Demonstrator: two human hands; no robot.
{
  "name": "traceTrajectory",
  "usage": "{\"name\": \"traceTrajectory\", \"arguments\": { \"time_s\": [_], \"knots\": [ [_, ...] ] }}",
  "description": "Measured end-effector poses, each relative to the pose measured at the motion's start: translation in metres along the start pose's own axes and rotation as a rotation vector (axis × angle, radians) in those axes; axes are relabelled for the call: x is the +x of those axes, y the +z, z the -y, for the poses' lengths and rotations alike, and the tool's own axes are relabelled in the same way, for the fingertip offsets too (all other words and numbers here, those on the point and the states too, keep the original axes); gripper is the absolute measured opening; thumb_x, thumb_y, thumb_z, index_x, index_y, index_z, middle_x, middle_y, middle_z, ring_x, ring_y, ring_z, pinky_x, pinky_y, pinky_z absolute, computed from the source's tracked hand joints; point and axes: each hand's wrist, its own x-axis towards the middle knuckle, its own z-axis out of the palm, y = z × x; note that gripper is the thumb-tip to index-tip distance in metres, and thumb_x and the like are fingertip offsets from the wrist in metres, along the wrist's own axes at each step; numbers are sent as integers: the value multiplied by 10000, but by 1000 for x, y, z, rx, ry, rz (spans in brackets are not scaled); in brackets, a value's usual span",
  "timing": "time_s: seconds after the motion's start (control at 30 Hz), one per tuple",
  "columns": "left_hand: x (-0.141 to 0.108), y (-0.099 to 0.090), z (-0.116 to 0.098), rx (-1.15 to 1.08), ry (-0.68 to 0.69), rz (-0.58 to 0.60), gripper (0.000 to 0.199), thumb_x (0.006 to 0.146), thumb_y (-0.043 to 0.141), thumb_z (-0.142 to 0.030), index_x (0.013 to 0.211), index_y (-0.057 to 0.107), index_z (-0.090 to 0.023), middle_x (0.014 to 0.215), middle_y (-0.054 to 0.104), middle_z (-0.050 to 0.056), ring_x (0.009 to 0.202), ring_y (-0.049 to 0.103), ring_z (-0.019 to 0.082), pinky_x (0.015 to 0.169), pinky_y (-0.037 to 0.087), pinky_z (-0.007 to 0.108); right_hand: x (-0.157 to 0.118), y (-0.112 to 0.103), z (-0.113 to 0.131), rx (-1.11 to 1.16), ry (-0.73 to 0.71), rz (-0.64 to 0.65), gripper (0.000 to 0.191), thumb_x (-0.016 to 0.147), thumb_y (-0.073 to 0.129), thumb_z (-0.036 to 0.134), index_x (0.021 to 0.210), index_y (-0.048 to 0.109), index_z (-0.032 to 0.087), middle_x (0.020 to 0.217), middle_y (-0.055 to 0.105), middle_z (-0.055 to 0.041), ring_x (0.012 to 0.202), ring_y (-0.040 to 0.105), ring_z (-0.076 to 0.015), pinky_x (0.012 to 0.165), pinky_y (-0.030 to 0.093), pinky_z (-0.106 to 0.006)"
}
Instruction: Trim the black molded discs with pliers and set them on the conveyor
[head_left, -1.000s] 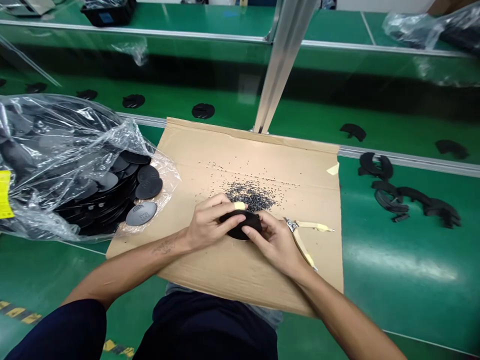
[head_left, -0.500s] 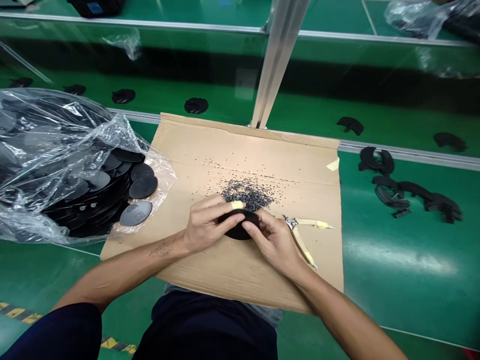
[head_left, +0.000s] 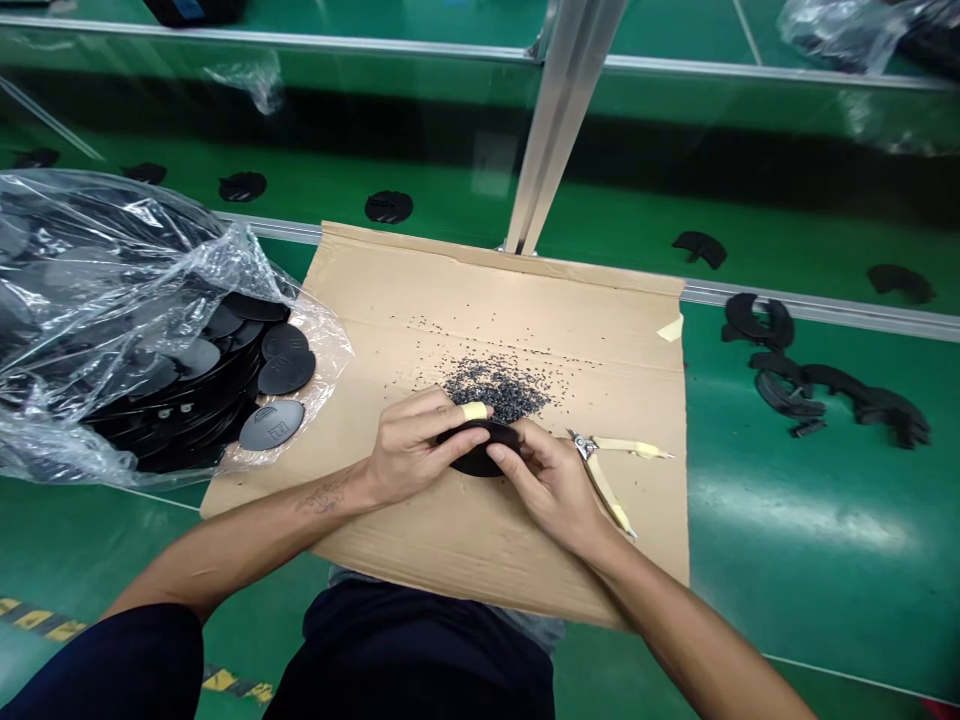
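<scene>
Between both hands is a round black plastic disc [head_left: 480,458], held a little above the cardboard sheet [head_left: 420,540]. My left hand [head_left: 412,445] grips its left edge, thumb on top, with yellow tape around one finger. On the right edge, my right hand [head_left: 551,480] pinches it between thumb and fingers; the fingertips beneath are hidden. Just beyond the disc lies a heap of tiny black plastic bits [head_left: 499,385], scattered over the cardboard. Beside my right hand, side cutters [head_left: 592,455] with yellowish handles rest with their handles spread.
A clear plastic bag [head_left: 135,260] full of black discs spills onto the cardboard's left side. One loose grey-looking disc [head_left: 271,425] lies at its mouth. Curved black parts [head_left: 787,385] sit on the green bench at right. A metal post [head_left: 562,130] rises behind the cardboard.
The view has shifted very slightly. Both hands keep the same hold on the disc, and nothing else has visibly moved.
</scene>
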Motion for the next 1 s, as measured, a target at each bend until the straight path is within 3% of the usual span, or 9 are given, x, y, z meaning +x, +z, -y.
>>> {"name": "traceTrajectory", "arguments": {
  "time_s": [0.1,0.23,0.4,0.67,0.87,1.0],
  "knots": [
    [0,-1,0,-5,26,0,262,923,723,-272,1181,752,-242,682,604,-28,610,521,93,571,442,224,0,-1,2,-33,-38,-5,330,1004,528,469,817,575,200,642,471,29,575,437,-111,538,366,-237],
    [2,-3,2,-30,0,18,391,910,735,-337,1289,689,-252,763,607,-15,674,540,107,591,478,225,0,-3,7,-120,-170,-30,238,1031,501,371,941,646,205,726,630,-7,625,571,-129,593,449,-252],
    [7,-7,4,-171,-5,171,403,929,678,-452,1242,699,-198,905,656,46,783,604,127,645,535,241,1,-6,6,-211,-341,-73,140,1021,530,260,1041,660,214,837,728,-33,659,660,-135,636,527,-256],
    [7,-9,0,-182,66,188,327,970,643,-349,1239,689,-168,1009,684,100,905,657,161,738,577,283,0,-7,-2,-309,-483,-63,191,1014,511,186,1153,637,224,977,758,-67,857,741,-180,745,605,-281],
    [6,-12,-2,-134,105,152,307,900,746,-263,1198,708,-202,933,721,59,811,671,134,678,571,252,1,-7,2,-282,-505,-30,222,987,517,121,1155,623,219,1014,763,-68,846,743,-167,745,612,-261],
    [10,-14,0,-151,118,202,286,923,716,-308,1173,703,-171,934,707,68,819,665,137,688,578,257,1,-5,-1,-294,-554,-64,215,976,538,103,1146,622,206,971,760,-64,824,744,-165,716,617,-257]
  ]
}}
